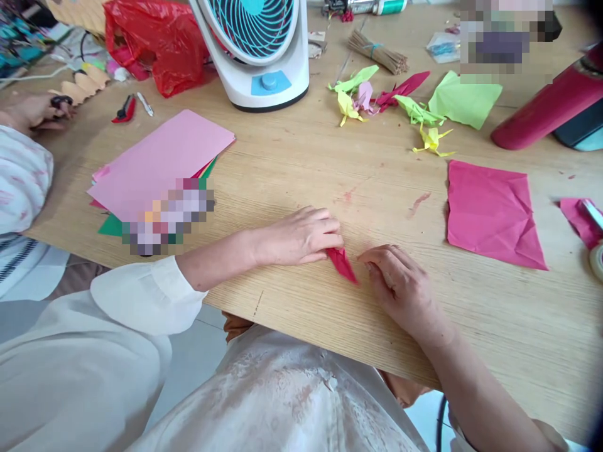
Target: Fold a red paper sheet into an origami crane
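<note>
A small folded red paper (343, 265) lies on the wooden table, its narrow tip pointing toward me. The fingers of my left hand (304, 237) are closed over its upper end and hide that part. To the right of the paper is my right hand (400, 282), its fingers curled together just off the tip; whether anything is between them is too small to tell. Farther right a creased red square sheet (492, 213) lies flat. Folded paper cranes, yellow (432, 139), green (419, 111) and dark red (405, 89), rest beyond my hands.
A white fan (268, 85) stands at the back. Stacked coloured paper (164, 150) lies left, near another person's hand (40, 113). At right are a red cylinder (541, 110) and a tape roll (597, 260). The table edge (330, 355) runs close below my hands.
</note>
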A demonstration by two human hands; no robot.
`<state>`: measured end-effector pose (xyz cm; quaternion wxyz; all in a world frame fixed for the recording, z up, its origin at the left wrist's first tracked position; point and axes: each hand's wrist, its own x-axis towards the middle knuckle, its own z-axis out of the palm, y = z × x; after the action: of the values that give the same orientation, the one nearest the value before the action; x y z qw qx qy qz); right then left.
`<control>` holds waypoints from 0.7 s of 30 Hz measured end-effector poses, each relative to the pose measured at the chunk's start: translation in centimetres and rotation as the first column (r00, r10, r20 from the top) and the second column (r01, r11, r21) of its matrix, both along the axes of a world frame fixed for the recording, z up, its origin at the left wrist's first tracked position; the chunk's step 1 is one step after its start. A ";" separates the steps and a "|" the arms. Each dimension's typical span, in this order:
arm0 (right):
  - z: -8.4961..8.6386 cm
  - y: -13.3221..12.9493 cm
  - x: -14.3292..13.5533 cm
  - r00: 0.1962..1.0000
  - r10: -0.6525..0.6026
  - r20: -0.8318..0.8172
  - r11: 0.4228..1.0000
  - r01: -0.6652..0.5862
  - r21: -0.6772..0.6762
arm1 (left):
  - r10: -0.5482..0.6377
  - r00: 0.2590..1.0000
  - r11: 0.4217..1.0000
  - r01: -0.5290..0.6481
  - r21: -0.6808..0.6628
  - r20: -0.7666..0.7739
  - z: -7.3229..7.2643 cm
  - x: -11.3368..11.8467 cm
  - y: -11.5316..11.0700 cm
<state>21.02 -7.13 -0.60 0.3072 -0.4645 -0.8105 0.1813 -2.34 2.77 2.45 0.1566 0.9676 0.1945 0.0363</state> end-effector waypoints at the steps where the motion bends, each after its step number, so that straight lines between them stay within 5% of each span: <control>1: 0.1 -0.1 0.1 1.000 -0.005 -0.004 1.000 0.005 -0.007 | 0.029 1.000 0.999 -0.029 0.030 -0.010 -0.1 -0.3 -0.6; 10: 0.2 -2.1 0.4 1.000 -0.018 0.011 0.992 0.019 -0.128 | 0.205 0.979 0.978 -0.204 -0.045 0.017 -0.9 -0.1 -4.2; 21: -1.0 -1.2 -0.8 0.985 -0.090 0.145 0.994 0.098 -0.052 | 0.346 0.934 0.913 -0.314 -0.259 0.085 -1.7 0.3 -5.2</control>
<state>20.21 -8.37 -1.64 0.2433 -0.5228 -0.8018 0.1566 -2.05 -2.40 0.77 0.2769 0.8901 0.3478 0.1008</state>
